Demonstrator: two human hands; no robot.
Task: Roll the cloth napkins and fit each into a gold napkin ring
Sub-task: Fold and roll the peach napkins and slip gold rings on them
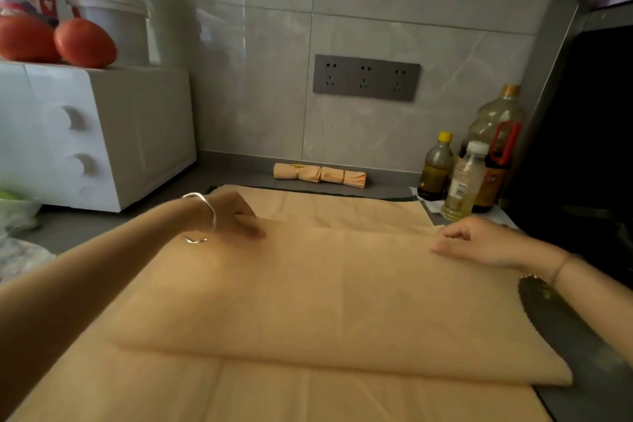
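Observation:
A peach cloth napkin [318,288] lies folded over itself on the counter, on top of another flat peach napkin [239,394]. My left hand [236,216] pinches the folded layer's far left corner. My right hand [479,241] grips its far right corner with curled fingers. Two rolled napkins [320,175] lie end to end by the back wall. A gold ring [297,167] circles the left roll; a thin gold band shows on the right roll.
A white appliance [102,134] with two tomatoes [84,43] on top stands at the left. Three bottles [472,161] crowd the back right beside a dark appliance [582,147]. A dark mat [575,329] shows under the cloth at the right.

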